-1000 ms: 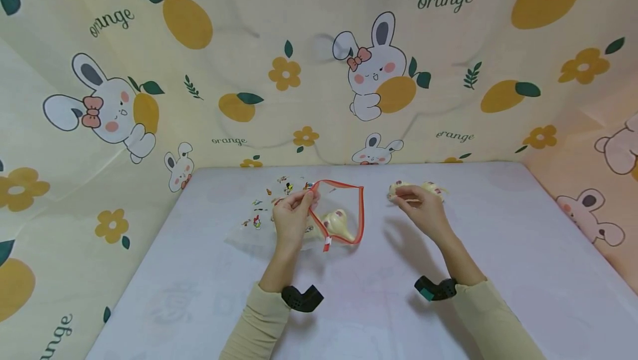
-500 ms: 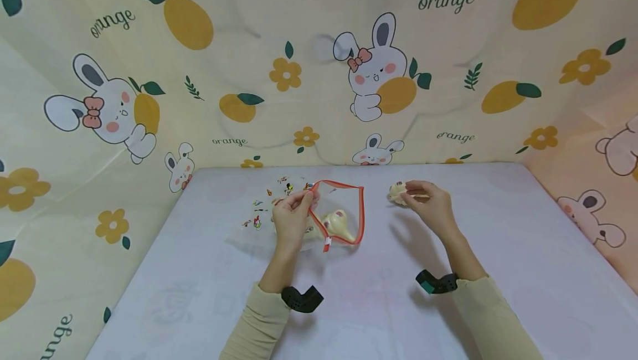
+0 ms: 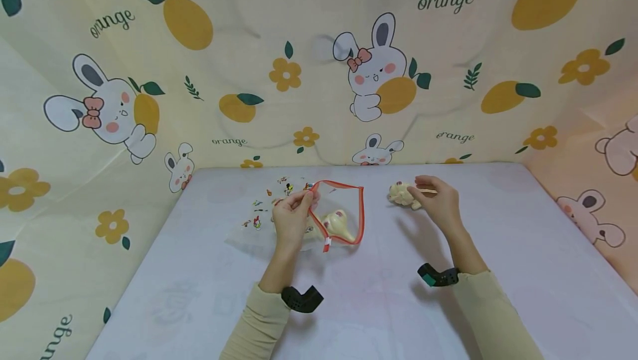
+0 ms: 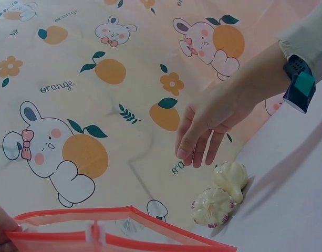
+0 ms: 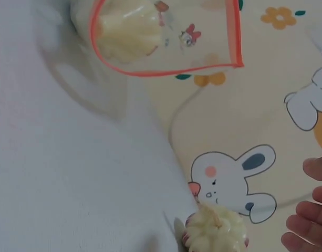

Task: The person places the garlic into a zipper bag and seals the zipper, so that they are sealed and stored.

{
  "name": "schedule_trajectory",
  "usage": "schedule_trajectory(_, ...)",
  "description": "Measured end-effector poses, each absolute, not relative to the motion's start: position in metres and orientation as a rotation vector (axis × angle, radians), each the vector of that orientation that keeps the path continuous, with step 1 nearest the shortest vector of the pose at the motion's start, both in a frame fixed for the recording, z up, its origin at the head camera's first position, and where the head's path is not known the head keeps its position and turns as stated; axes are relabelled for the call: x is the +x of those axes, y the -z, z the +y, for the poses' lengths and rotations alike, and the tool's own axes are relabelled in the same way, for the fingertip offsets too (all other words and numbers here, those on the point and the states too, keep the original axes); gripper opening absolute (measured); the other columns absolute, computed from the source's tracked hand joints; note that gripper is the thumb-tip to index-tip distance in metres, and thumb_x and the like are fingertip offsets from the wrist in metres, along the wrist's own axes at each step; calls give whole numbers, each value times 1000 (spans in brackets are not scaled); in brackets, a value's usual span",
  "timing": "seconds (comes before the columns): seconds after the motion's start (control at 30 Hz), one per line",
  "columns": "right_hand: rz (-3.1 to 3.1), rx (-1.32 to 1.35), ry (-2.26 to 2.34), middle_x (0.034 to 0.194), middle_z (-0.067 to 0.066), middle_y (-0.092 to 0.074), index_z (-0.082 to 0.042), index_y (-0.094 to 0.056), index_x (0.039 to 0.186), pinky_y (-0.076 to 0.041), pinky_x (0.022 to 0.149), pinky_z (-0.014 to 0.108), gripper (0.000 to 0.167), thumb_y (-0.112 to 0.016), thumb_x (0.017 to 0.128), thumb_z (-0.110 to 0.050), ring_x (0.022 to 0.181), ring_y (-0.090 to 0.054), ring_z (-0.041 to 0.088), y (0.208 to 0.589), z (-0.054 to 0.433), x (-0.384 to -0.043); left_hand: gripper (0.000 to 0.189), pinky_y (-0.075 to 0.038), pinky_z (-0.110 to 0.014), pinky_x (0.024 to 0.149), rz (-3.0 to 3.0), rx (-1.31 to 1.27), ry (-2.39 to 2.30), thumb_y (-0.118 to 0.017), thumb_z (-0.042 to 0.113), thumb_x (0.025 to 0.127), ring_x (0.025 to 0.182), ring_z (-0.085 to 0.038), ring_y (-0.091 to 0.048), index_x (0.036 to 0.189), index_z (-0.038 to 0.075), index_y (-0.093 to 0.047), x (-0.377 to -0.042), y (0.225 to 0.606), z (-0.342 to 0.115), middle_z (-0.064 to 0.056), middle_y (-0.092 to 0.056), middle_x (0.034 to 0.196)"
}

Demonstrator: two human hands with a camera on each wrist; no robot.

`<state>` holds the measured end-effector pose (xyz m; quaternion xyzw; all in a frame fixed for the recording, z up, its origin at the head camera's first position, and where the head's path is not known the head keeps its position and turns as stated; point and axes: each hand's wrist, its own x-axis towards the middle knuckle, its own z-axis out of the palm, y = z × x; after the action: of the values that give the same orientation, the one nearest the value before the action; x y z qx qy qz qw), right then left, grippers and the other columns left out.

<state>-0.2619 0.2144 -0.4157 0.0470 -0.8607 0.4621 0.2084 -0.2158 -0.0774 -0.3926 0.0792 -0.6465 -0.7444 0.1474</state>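
Observation:
My left hand [image 3: 291, 217] pinches the red-trimmed rim of a clear zip bag [image 3: 361, 213] printed with small cartoon figures. The bag's mouth stands open toward the right, and a garlic bulb [image 3: 335, 222] shows inside it. To the right, two garlic bulbs lie side by side on the table: a nearer garlic bulb [image 4: 212, 208] and a second garlic bulb [image 4: 230, 177] in the left wrist view. Above this pair hovers my right hand [image 3: 438, 205], fingers loosely bent with nothing in them. From the head view it partly hides the pair.
A white-covered table [image 3: 369, 299] runs back to a patterned curtain [image 3: 309, 33] with rabbits and oranges. The red zip slider [image 3: 327, 244] hangs at the bag's front corner. Each wrist wears a black camera band [image 3: 302, 298].
My right hand has shifted to the right over the garlic pair, uncovering more of the left bulb. The left hand and the bag have stayed in place.

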Motion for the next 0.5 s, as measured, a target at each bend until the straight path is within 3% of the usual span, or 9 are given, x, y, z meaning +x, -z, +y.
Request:
schedule_trajectory(0.2, -2392, 73, -1297, 113, 27, -68, 7, -64, 113, -48, 72, -3, 35, -72, 86, -14, 85, -55, -10, 417, 220, -265, 19, -61, -19, 78, -1865, 241, 2148, -65, 8, 91, 85, -9, -74, 104, -4, -70, -217, 392, -77, -21, -73, 105)
schedule_trajectory(0.4, -2418, -3, -1291, 116, 25, -67, 7, -62, 116, -46, 75, -4, 40, -73, 86, -17, 101, -64, 24, 420, 224, -267, 19, -61, -20, 78, -1863, 253, 2155, -65, 10, 91, 87, -11, -74, 104, -4, -70, -217, 392, -78, -21, -74, 105)
schedule_trajectory(0.5, -2442, -21, -1292, 119, 25, -66, 6, -61, 119, -44, 76, -5, 42, -72, 87, -19, 108, -63, 33, 421, 226, -267, 19, -61, -20, 79, -1858, 248, 2160, -65, 9, 91, 86, -10, -74, 104, -4, -70, -217, 393, -78, -21, -73, 105)
